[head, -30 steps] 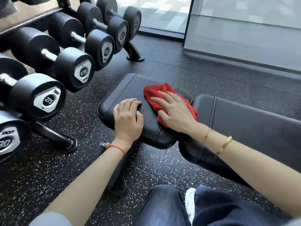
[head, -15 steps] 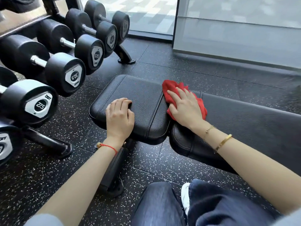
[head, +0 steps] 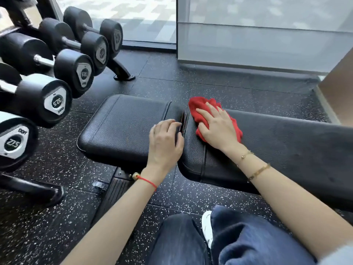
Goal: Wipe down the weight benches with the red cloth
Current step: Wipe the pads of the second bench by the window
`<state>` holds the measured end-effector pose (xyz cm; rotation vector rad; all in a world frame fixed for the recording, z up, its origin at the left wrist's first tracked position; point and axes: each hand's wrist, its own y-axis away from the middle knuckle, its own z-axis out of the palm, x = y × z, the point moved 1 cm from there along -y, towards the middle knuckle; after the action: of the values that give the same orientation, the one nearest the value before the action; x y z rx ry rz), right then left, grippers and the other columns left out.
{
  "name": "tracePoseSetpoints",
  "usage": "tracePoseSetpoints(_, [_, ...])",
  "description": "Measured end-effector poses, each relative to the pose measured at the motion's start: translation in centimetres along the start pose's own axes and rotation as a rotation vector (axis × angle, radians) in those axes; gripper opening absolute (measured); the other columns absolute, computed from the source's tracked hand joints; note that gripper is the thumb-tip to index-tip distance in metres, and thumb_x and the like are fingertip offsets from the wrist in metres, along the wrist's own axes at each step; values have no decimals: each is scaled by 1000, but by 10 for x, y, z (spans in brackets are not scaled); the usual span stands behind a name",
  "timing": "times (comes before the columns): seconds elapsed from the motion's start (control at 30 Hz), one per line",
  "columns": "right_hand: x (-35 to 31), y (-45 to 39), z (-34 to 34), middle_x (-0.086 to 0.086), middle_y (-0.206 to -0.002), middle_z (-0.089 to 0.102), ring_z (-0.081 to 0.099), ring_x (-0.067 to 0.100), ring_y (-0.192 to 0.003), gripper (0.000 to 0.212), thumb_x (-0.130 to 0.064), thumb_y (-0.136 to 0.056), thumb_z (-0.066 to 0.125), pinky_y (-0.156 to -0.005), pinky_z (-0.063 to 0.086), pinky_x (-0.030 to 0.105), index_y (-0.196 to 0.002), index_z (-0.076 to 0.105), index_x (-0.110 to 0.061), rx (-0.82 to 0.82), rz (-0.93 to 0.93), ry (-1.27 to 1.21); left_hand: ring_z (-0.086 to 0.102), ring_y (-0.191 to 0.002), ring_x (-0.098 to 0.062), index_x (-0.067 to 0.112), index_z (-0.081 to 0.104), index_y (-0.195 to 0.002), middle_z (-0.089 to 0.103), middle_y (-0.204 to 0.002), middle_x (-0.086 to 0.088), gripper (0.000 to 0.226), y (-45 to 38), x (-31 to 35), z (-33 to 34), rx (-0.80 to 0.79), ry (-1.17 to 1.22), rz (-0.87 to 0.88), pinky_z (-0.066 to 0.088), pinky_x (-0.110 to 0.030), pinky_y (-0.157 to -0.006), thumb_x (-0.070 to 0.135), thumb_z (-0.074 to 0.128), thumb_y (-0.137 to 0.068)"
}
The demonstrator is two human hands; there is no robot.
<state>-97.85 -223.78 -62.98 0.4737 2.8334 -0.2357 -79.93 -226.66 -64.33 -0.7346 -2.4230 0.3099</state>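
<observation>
Two hands on the bench (head: 124,127): right hand (head: 217,127) presses the red cloth (head: 196,106) flat-fingered on the back pad's (head: 286,142) near-left end, left hand (head: 164,142) loosely curled, holding nothing; most of that pad looks unwiped.

Red cloth (head: 198,109) mostly covered by the right hand (head: 217,129), long pad (head: 286,142) cut off at the right edge, nearest dumbbells (head: 15,142) cropped at left, left hand (head: 164,142) fingertips blurred

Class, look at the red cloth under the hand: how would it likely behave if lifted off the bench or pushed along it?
The red cloth lies bunched and creased under the right hand, so it is probably floppy and would droop if lifted. It looks thin, so likely light. On the smooth bench padding it should slide easily when pressed flat.
</observation>
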Motion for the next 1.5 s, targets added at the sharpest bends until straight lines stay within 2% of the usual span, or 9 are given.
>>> tracePoseSetpoints(0.1, [-5, -16, 4, 0, -161, 27, 22, 28, -147, 52, -36, -94, 45, -123, 10, 41, -146, 41, -33, 7, 48, 19, 52, -125, -22, 19, 64, -120, 61, -129, 0, 30, 2, 12, 14, -12, -45, 11, 28, -48, -115, 25, 53, -92])
tracePoseSetpoints(0.23, [1, 30, -3, -3, -157, 34, 26, 27, -146, 51, -33, -91, 48, -123, 12, 38, -143, 46, -32, -27, -115, -24, 52, -124, -23, 23, 64, -117, 64, -124, 5, 31, 5, 16, 24, -6, -130, 36, 27, -55, -115, 30, 49, -90])
tracePoseSetpoints(0.33, [22, 74, -11, -6, -155, 36, 28, 25, -145, 55, -37, -87, 43, -122, 17, 44, -142, 47, -36, -27, -140, -60, 52, -124, -22, 24, 64, -117, 65, -122, 6, 32, 5, 13, 26, 11, -139, 47, 27, -55, -115, 31, 49, -90])
tracePoseSetpoints(0.6, [92, 27, -32, 3, -157, 35, 30, 29, -144, 51, -29, -92, 51, -122, 15, 39, -142, 48, -28, 103, 249, 35, 51, -127, -21, 24, 63, -120, 66, -121, 8, 31, 9, 16, 26, 22, -153, 57, 25, -55, -116, 27, 52, -91])
tracePoseSetpoints(0.8, [53, 64, -27, -2, -155, 37, 29, 25, -145, 50, -31, -90, 53, -123, 12, 36, -140, 50, -31, -10, -79, -21, 51, -127, -21, 23, 63, -121, 66, -121, 7, 33, 10, 16, 26, 22, -156, 55, 25, -54, -117, 26, 51, -91])
tracePoseSetpoints(0.9, [56, 99, -31, -5, -154, 38, 30, 23, -145, 51, -31, -88, 53, -123, 12, 36, -139, 51, -34, -31, -126, -70, 51, -128, -21, 22, 64, -122, 67, -121, 6, 33, 10, 15, 25, 17, -150, 55, 25, -53, -117, 27, 50, -92])
tracePoseSetpoints(1.1, [122, 95, -47, 1, -155, 39, 33, 28, -143, 49, -26, -91, 56, -121, 18, 41, -140, 51, -30, 88, 159, 15, 50, -130, -21, 21, 64, -124, 67, -123, 4, 33, 11, 16, 24, 6, -140, 57, 24, -52, -118, 26, 51, -94])
tracePoseSetpoints(1.23, [124, 71, -47, 4, -157, 35, 29, 29, -145, 50, -27, -92, 52, -122, 15, 40, -142, 49, -27, 122, 302, 35, 49, -131, -22, 19, 64, -125, 65, -127, 4, 32, 11, 20, 23, -7, -141, 41, 19, -52, -120, 24, 53, -95])
tracePoseSetpoints(1.5, [74, 117, -36, -5, -154, 38, 30, 24, -145, 53, -29, -88, 55, -123, 15, 40, -140, 50, -34, 15, -36, -31, 55, -120, -21, 21, 66, -115, 66, -120, 4, 32, 16, 65, 30, 33, 2, 138, 29, -49, -115, 18, 50, -88])
